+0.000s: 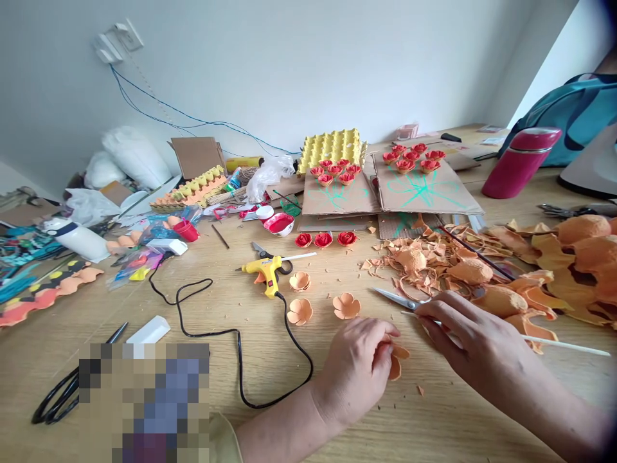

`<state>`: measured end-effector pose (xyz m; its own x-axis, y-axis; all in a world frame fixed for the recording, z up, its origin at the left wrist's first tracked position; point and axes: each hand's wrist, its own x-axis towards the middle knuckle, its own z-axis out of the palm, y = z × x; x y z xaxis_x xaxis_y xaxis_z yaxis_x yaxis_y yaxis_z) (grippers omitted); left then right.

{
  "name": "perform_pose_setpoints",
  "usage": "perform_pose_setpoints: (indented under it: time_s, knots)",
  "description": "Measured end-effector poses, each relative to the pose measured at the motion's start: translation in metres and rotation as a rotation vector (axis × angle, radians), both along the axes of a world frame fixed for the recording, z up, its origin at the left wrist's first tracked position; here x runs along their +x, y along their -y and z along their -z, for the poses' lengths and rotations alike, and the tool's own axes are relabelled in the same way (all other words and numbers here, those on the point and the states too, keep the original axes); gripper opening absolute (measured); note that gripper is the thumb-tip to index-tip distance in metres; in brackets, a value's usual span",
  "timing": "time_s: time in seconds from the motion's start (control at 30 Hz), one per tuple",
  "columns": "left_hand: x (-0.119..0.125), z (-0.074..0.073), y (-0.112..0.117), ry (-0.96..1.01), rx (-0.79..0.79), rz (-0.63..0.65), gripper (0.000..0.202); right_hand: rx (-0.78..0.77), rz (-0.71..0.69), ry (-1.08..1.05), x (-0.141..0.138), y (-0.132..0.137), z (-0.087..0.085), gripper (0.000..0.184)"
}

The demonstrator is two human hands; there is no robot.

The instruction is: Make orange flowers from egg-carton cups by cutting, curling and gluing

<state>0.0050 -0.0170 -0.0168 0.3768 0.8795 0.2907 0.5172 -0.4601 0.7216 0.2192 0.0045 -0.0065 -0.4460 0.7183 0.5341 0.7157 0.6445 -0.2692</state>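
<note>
Left fingers: my left hand [354, 366] is curled with thumb and fingers pinching an orange petal cup [396, 368], probably gripped at the side so the thin lobes don't get crushed.
Right fingers: my right hand [475, 334] bends over the handle end of the silver scissors [398, 298], which my palm hides; I can't tell whether I'm gripping them or just resting there. A white stick [566, 345] runs beneath the same hand.
Petal cup's place: near the table's front edge, between my two hands, mostly covered by my left.
Loose cups: one orange cup [347, 306] sits just beyond my left knuckles, facing up, perhaps so its shape stays intact.
Glue gun: the yellow glue gun [270, 275] lies on its side across dark-handled scissors [288, 265], nozzle turned away from my hands, which seems sensible for a hot tip.
Scraps: orange carton offcuts [434, 257] are heaped beyond my right hand, likely to leave working room in front.
Red roses: clusters stand on cardboard sheets [429, 193], maybe to protect the tabletop from paint.
Writing: the glue gun bears a small blue marking, too tiny to read; I can make out no other lettering.
</note>
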Motion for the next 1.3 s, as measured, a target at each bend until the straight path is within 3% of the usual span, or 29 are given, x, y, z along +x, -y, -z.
perform_pose_setpoints:
  time_s: [0.23,0.53,0.7,0.77,0.93,1.13,1.3]
  knots:
    - [-0.006,-0.004,-0.010,-0.221,0.046,-0.003,0.024,-0.069,0.015,0.038,0.000,-0.001,0.006,0.022]
    - [-0.012,-0.012,-0.014,-0.181,0.162,-0.033,0.028,-0.051,0.038,0.054,-0.002,-0.002,0.007,0.024]
    - [-0.029,-0.027,-0.028,-0.164,0.249,-0.140,0.024,-0.026,0.060,0.062,-0.001,-0.004,0.006,0.027]
    - [-0.041,-0.036,-0.039,-0.151,0.262,-0.253,0.022,-0.023,0.073,0.063,-0.001,-0.005,0.005,0.028]
    - [-0.073,-0.051,-0.063,-0.146,0.112,-0.407,0.015,-0.053,-0.026,0.062,-0.012,0.006,0.002,0.026]
    - [-0.101,-0.066,-0.065,-0.402,-0.116,-0.274,0.012,-0.033,-0.168,0.141,-0.031,0.021,0.008,0.027]
    - [-0.101,-0.074,-0.053,-0.625,-0.238,-0.186,0.036,0.035,-0.174,0.164,-0.032,0.018,0.016,0.029]
